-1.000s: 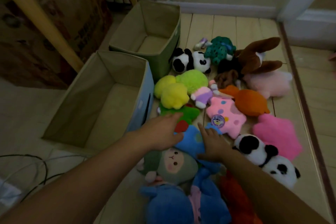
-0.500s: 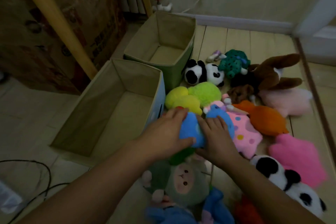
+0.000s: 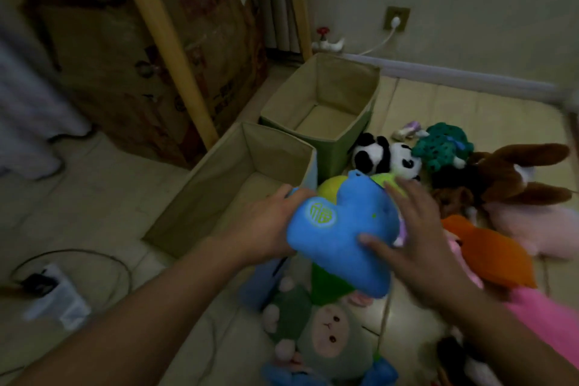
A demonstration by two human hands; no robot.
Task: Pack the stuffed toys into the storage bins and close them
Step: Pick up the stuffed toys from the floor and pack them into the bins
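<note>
Blue plush toy, held in both hands

Blue plush toy (image 3: 341,235) sits raised above the toy pile, just right of the near storage bin (image 3: 219,185). Left hand (image 3: 266,226) grips its left edge, fingers curled behind. Right hand (image 3: 416,238) presses its right side, fingers spread, thumb on front. Far green bin (image 3: 322,103) stands open. Panda (image 3: 385,157) lies beyond.
</note>
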